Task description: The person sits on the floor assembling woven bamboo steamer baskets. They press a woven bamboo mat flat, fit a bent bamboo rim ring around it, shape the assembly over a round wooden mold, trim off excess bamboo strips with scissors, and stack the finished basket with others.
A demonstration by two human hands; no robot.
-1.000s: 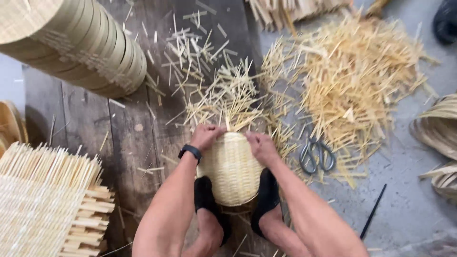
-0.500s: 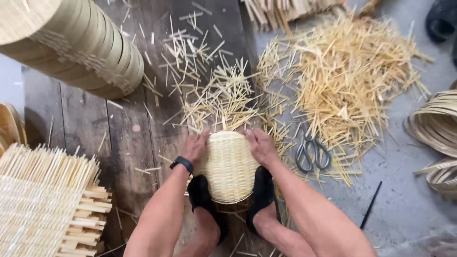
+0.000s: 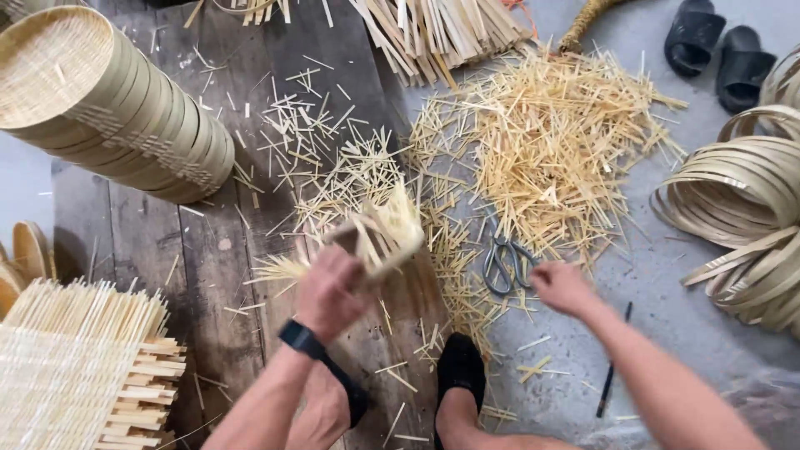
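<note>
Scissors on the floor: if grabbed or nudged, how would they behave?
The scissors look like metal, so probably rigid and heavy for their size. They lie flat among loose bamboo offcuts, so a push would likely slide them and scatter sticks rather than roll them. The right hand is close beside them; the large loop handles should grip easily.

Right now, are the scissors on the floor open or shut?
Shut: the scissors lie with blades together, handles side by side, just beside the right hand.

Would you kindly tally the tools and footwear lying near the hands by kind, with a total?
Scissors: 1
Dark sandals, off the feet at top right: 2
Dark shoes on the person's feet: 2
Thin dark stick on the floor: 1
Woven piece in the left hand: 1
Total: 7
</note>
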